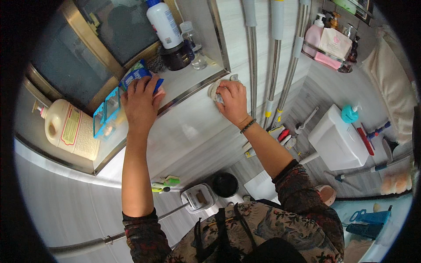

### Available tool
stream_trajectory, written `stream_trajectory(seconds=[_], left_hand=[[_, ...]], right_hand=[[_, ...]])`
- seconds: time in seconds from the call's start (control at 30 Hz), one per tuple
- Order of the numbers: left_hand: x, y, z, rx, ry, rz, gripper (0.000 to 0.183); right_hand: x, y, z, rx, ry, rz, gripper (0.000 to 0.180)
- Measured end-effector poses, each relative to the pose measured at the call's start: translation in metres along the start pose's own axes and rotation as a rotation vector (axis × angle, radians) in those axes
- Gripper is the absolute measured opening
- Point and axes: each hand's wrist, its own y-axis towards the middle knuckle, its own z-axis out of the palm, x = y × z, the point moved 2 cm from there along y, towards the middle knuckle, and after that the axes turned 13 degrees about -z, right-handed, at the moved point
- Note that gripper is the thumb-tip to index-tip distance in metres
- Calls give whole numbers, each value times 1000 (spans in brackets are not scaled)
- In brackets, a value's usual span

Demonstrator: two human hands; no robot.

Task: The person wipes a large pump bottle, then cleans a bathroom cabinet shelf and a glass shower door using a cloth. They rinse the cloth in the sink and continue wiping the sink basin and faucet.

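My left hand (141, 98) rests over a blue plastic packet (136, 75) on the window ledge (177, 82); its fingers lie on the packet and a pinkish item under them. Against the tiled wall, just right of the ledge's metal-trimmed corner, my right hand (232, 98) grips a pale, crumpled cloth (215, 90). A blue-rimmed clear plastic container (110, 111) stands beside my left wrist. Further left is a large cream pump bottle (74, 128). A white bottle with a blue cap (164, 24) stands above a dark round jar (176, 57), near a small clear bottle (198, 59).
Several metal poles (252, 65) lean along the wall right of my right hand. A corner rack (329, 56) holds pump bottles. Below are a white toilet tank (342, 141), a black bucket (225, 184) and a white bin (199, 197). A metal pipe (82, 246) crosses lower left.
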Motion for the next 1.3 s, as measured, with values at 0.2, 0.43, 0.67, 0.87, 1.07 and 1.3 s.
stream_trajectory(seconds=[0.2,0.43,0.67,0.87,1.07,1.3], left_hand=[[-18,-27,-9,-256,-176,155,38],[-76,-106,25,82,-970,-36,43],[-110,-137,33,394,-1811,-427,51],[-68,-85,-11,145,-998,223,34],[-3,-29,0,-245,-506,279,29],[-5,-35,10,-272,-605,304,25]], right_hand=[[-10,10,-1,-398,-125,359,39],[83,-20,24,-184,718,527,31],[109,11,-20,-399,835,826,20],[20,127,-65,-477,245,277,22],[-11,314,-84,-642,-136,-292,34],[-13,215,-33,-411,-366,-244,38]])
